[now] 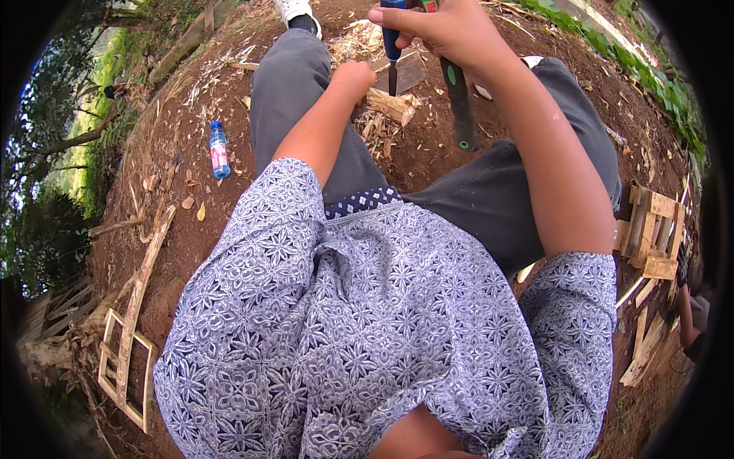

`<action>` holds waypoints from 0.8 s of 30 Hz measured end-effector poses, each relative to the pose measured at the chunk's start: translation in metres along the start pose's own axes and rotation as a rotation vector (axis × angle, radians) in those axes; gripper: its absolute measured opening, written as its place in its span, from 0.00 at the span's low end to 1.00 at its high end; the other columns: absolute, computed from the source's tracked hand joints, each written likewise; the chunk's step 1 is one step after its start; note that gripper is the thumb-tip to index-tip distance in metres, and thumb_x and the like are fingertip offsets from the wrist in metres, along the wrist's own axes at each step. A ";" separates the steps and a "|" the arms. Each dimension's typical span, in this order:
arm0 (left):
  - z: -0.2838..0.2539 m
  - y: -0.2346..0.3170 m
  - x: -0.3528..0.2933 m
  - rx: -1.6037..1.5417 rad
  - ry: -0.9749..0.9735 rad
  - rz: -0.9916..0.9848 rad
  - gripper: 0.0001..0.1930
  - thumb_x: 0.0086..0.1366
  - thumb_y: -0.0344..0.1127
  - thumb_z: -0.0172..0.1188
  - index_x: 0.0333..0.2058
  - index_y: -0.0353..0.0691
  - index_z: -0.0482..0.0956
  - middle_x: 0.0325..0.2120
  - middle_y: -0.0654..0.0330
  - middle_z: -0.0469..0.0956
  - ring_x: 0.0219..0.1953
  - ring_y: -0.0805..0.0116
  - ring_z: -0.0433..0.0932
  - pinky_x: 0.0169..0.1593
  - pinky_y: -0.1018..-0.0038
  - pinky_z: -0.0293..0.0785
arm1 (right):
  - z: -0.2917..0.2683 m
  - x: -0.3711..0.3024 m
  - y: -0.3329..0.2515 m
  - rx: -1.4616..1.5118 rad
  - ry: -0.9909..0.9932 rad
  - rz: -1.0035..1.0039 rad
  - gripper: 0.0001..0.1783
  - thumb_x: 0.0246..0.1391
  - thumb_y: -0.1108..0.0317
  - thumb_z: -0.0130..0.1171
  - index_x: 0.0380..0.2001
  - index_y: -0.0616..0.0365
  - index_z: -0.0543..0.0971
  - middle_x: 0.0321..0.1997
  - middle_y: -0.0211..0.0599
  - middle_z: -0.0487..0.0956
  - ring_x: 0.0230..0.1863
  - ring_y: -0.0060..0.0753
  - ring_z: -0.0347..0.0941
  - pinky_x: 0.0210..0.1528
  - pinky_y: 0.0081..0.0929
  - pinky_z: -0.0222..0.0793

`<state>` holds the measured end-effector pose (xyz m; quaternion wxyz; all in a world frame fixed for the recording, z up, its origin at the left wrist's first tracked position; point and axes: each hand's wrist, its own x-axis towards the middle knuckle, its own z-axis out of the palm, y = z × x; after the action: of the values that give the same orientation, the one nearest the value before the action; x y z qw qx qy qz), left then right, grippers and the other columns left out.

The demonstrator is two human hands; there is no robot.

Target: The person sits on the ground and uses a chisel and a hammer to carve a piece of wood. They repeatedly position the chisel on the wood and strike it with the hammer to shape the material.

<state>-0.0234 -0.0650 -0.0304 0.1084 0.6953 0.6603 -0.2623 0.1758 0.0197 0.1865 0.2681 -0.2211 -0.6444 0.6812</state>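
Observation:
My left hand (354,79) is closed on the near-left end of a short, pale piece of wood (391,105) low between my legs. Upright over that wood stands a chisel (392,46) with a blue handle and a narrow metal blade, its tip at the wood's upper side. My right hand (451,37) is closed at the chisel's handle, thumb toward it. Through the same hand runs a dark tool handle (459,103) with green marks, its lower end hanging free; its top is cut off by the frame edge, so its kind is hidden.
Wood chips (375,134) litter the brown soil around a dark flat slab (405,74). A plastic bottle (219,153) lies at left, with a wooden frame (145,382) and plank (145,283) nearer. At right are a slatted wooden piece (654,229) and another person's arm (686,317).

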 end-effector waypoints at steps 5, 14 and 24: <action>-0.005 0.002 -0.024 -0.045 0.075 0.026 0.17 0.52 0.33 0.75 0.43 0.40 0.85 0.46 0.55 0.80 0.51 0.52 0.81 0.49 0.62 0.83 | 0.016 -0.004 0.013 -0.135 0.018 0.024 0.20 0.54 0.71 0.73 0.46 0.63 0.75 0.31 0.32 0.81 0.27 0.21 0.79 0.30 0.24 0.75; 0.015 -0.035 -0.033 -0.489 0.133 0.100 0.34 0.50 0.43 0.79 0.55 0.44 0.77 0.55 0.53 0.76 0.57 0.55 0.77 0.57 0.58 0.76 | 0.029 0.019 0.070 -0.128 -0.028 -0.004 0.21 0.52 0.73 0.72 0.48 0.62 0.77 0.36 0.32 0.83 0.36 0.21 0.79 0.39 0.26 0.78; -0.032 -0.020 -0.078 -1.309 0.534 0.121 0.16 0.68 0.37 0.68 0.48 0.35 0.78 0.39 0.61 0.82 0.41 0.72 0.82 0.49 0.71 0.77 | 0.056 0.023 0.084 -0.210 0.110 0.016 0.19 0.51 0.71 0.73 0.44 0.61 0.76 0.36 0.33 0.82 0.35 0.22 0.78 0.38 0.26 0.76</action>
<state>-0.0354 -0.1140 0.0405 0.3528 0.5634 0.6466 0.3741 0.1150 -0.0103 0.1083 0.2728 -0.2903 -0.6947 0.5990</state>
